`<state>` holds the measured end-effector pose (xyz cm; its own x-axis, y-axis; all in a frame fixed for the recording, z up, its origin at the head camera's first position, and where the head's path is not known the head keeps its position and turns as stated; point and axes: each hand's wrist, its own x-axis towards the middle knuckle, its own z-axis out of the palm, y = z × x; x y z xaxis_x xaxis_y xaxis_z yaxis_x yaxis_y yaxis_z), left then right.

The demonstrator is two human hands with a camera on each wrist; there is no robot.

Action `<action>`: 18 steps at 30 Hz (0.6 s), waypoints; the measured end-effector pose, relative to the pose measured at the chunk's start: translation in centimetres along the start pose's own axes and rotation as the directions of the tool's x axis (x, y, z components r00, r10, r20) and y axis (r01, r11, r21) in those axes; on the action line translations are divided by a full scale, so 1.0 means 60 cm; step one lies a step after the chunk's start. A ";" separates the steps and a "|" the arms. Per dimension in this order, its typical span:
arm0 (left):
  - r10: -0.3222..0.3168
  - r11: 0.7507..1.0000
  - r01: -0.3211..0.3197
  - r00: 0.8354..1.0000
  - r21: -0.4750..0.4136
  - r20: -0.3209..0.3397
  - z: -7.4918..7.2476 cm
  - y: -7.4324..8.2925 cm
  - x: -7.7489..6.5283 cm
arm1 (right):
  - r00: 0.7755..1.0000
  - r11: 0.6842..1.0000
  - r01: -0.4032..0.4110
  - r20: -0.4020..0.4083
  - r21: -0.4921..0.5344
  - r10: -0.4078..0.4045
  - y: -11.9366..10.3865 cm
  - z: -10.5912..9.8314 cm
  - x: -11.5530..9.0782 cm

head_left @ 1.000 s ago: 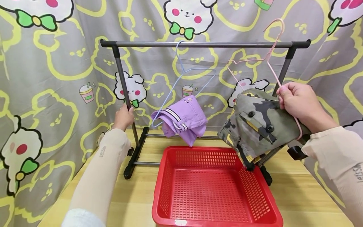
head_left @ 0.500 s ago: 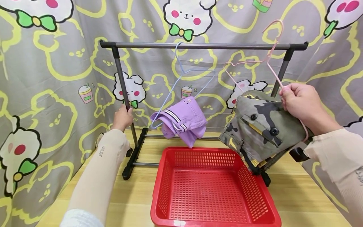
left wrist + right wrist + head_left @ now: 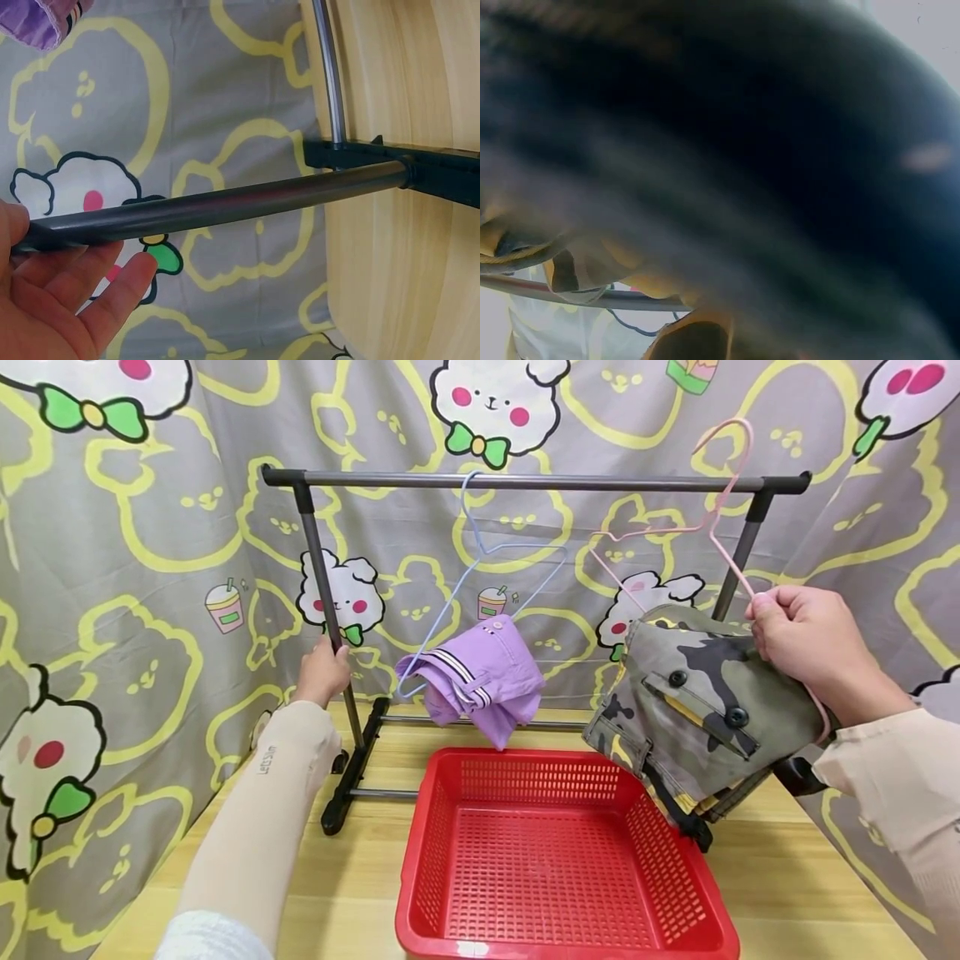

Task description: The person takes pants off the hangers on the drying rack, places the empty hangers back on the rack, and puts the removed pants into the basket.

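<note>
In the head view my left hand (image 3: 324,672) holds the left post of a grey metal clothes rack (image 3: 318,560). The left wrist view has the thumb and fingers (image 3: 124,289) on either side of that dark post (image 3: 225,208). My right hand (image 3: 813,639) grips a side of a pink hanger (image 3: 726,539) that carries folded camouflage trousers (image 3: 697,702). The hanger's hook rises above the rack's top bar, near its right end. Blurred dark cloth fills most of the right wrist view. From mid-bar hangs a blue hanger (image 3: 457,589) with folded purple trousers (image 3: 487,672).
A red plastic basket (image 3: 566,953) stands on the wooden table (image 3: 322,902) in front of the rack. Behind and beside it all hangs a grey curtain (image 3: 172,527) with yellow outlines and rabbit prints. The rack's black left foot (image 3: 352,777) rests on the tabletop.
The pink hanger with the camouflage trousers has come slightly lower, and my right hand has shifted a little to the right and down. My left hand stays on the post.
</note>
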<state>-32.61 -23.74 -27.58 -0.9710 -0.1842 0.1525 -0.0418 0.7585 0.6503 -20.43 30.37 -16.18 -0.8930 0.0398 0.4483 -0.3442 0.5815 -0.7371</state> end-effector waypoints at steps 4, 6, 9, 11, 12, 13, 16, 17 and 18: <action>0.006 1.000 -0.006 1.000 0.001 -0.006 0.001 -0.001 0.001 | 1.000 0.999 0.007 -0.014 -0.041 -0.007 0.002 0.001 -0.003; 0.012 1.000 -0.012 1.000 0.005 -0.013 -0.001 -0.001 0.002 | 1.000 0.998 0.010 -0.019 -0.066 -0.011 0.000 0.001 -0.004; 0.014 1.000 -0.013 1.000 0.013 -0.015 -0.004 0.000 0.001 | 1.000 0.996 0.005 -0.020 -0.085 -0.007 0.000 0.001 -0.007; 0.008 1.000 -0.007 1.000 0.012 -0.010 -0.004 0.001 0.001 | 1.000 0.996 0.003 -0.020 -0.087 -0.004 0.000 0.002 -0.009; 0.003 1.000 -0.003 1.000 0.011 -0.008 -0.004 0.001 0.000 | 1.000 0.996 0.004 -0.021 -0.087 -0.006 0.001 0.002 -0.010; 0.000 1.000 0.000 1.000 0.010 -0.007 -0.003 0.000 0.000 | 1.000 0.996 0.004 -0.020 -0.086 -0.006 0.001 0.003 -0.011; 0.001 1.000 -0.001 1.000 0.008 -0.012 0.001 -0.002 0.000 | 0.999 0.995 0.017 -0.025 -0.101 -0.020 0.001 0.006 -0.012; 0.003 1.000 -0.003 1.000 0.007 -0.015 0.003 -0.003 -0.001 | 0.999 0.994 0.023 -0.027 -0.108 -0.026 0.001 0.007 -0.012; 0.005 1.000 -0.005 1.000 0.007 -0.020 0.004 -0.004 -0.001 | 0.999 0.993 0.029 -0.030 -0.117 -0.032 0.001 0.008 -0.013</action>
<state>-32.61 -23.76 -27.93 -0.9662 -0.1934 0.1707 -0.0391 0.7638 0.6443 -19.91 29.96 -16.80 -0.8725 0.0450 0.4866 -0.3334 0.6733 -0.6600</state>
